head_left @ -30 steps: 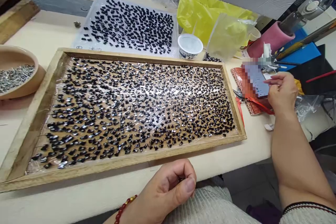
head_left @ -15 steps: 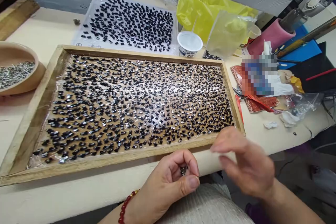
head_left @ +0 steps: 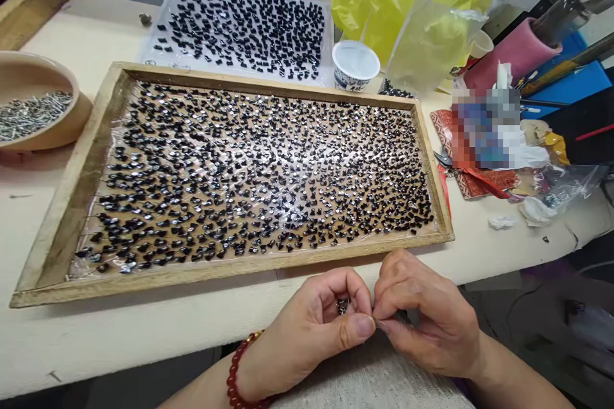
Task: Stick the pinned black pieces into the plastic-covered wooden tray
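My left hand [head_left: 314, 326], with a red bead bracelet at the wrist, is curled at the table's near edge around several small dark pieces [head_left: 342, 305]. My right hand [head_left: 425, 316] is beside it, its fingertips pinched against my left thumb; what it pinches is too small to make out. Just beyond both hands lies a shallow wooden tray [head_left: 71, 211] lined with clear film and covered with rows of several small black glossy pieces [head_left: 268, 166].
A clear sheet of more black pieces [head_left: 244, 19] lies behind the tray. A wooden bowl [head_left: 71, 124] of small metal pins sits at left. A white cup [head_left: 355, 64], yellow bags [head_left: 384, 0] and clutter with scissors [head_left: 444, 160] stand at right.
My right hand left the clutter at the right, swept down and left, and now meets my left hand at the table edge. The left hand opened slightly and rose a little.
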Motion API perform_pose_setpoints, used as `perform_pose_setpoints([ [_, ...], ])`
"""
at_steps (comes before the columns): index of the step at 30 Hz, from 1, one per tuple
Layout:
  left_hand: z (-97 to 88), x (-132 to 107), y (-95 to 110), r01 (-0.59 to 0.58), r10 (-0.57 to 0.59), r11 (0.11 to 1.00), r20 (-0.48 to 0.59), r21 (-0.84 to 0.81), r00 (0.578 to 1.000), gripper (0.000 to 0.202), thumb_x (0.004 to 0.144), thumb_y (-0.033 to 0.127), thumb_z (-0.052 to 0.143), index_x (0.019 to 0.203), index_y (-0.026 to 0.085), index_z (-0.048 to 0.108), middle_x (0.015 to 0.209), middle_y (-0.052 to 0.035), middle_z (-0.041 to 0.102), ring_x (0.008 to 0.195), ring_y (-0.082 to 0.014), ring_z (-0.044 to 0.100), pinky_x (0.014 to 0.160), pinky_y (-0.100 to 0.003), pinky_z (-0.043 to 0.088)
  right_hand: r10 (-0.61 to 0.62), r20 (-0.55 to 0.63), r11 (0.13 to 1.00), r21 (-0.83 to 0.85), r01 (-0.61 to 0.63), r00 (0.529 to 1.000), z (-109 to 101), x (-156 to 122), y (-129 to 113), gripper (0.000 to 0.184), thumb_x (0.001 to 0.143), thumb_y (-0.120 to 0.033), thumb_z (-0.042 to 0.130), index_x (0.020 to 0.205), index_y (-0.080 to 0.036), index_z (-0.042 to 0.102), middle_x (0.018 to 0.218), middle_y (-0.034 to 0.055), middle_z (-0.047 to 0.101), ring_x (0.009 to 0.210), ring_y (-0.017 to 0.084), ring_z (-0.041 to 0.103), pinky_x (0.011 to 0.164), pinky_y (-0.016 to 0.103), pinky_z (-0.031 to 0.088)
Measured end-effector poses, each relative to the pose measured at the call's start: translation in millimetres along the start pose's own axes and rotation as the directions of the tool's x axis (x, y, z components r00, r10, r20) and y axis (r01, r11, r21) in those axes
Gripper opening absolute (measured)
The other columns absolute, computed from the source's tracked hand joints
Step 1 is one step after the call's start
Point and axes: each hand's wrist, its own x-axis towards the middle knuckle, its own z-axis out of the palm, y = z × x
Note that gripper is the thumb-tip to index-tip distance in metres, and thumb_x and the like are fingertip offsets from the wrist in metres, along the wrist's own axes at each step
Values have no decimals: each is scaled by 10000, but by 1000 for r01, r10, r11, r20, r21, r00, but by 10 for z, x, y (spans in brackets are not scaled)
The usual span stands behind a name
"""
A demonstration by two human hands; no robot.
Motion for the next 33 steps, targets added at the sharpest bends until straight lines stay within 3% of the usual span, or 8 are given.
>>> perform_pose_setpoints([
  [3, 11, 6, -20, 31, -29, 990, 22, -138, 999, 256, 844, 404, 654, 864, 163, 570, 703, 30, 461, 611, -88, 325, 558, -222, 251, 47, -111, 996, -76, -56, 993, -131, -44, 66, 179, 799, -37, 573, 887, -193, 589, 718, 7, 595, 682, 139, 552, 644, 312, 465],
  [6, 22, -2, -17, 46, -22, 926, 67, -374, 997, 133, 851, 267, 617, 887, 145, 578, 733, 10, 496, 587, -70, 318, 536, -198, 265, 54, -238, 939, -318, -130, 970, -334, -50, 213, 209, 783, -18, 610, 880, -202, 607, 763, 16, 609, 748, 165, 568, 697, 337, 454],
  [11, 40, -14, -4, 32, 5, 824, 64, -566, 998, 143, 765, -2, 545, 814, 127, 579, 809, -23, 554, 650, -80, 506, 614, -206, 446, 102, -104, 759, -635, -145, 989, -579, 15, 426, 104, 841, -100, 601, 852, -201, 626, 794, 40, 628, 796, 191, 554, 721, 347, 430],
  [17, 36, -21, -6, 40, -19, 835, 43, -549, 999, 175, 932, 54, 459, 894, 93, 625, 888, -58, 623, 715, -81, 604, 707, -229, 561, 128, 62, 685, -727, -43, 990, -579, 86, 471, 68, 879, -144, 566, 836, -183, 603, 800, 39, 602, 782, 186, 508, 730, 340, 384],
  [22, 14, -18, -32, 64, -25, 839, 80, -540, 997, 166, 953, 120, 469, 914, 97, 629, 884, -91, 702, 632, -81, 648, 596, -205, 579, 127, 101, 634, -773, -2, 987, -547, 138, 464, 103, 891, -148, 555, 799, -170, 596, 771, 35, 588, 765, 182, 482, 709, 330, 349],
  [25, -17, -13, -91, 65, -8, 841, 107, -537, 994, 115, 946, 212, 515, 925, 140, 602, 796, -69, 717, 489, -71, 600, 470, -186, 537, 132, 118, 617, -787, 12, 984, -541, 160, 459, 106, 892, -152, 560, 794, -166, 597, 770, 32, 598, 772, 183, 483, 706, 329, 341],
  [28, -48, -24, -132, 74, -12, 867, 128, -494, 992, 111, 932, 263, 546, 887, 167, 579, 632, -12, 667, 335, -20, 382, 344, -119, 361, 144, 133, 604, -796, 20, 981, -536, 172, 455, 111, 894, -156, 562, 788, -160, 597, 768, 32, 599, 772, 183, 483, 702, 330, 337],
  [33, -47, -62, -83, 69, -55, 938, 52, -339, 997, 355, 941, 409, 508, 732, 132, 581, 454, 57, 409, 406, -38, 238, 408, -169, 174, 145, 139, 600, -800, 24, 980, -531, 178, 455, 118, 896, -156, 559, 784, -158, 595, 766, 30, 597, 766, 179, 482, 695, 327, 335],
])
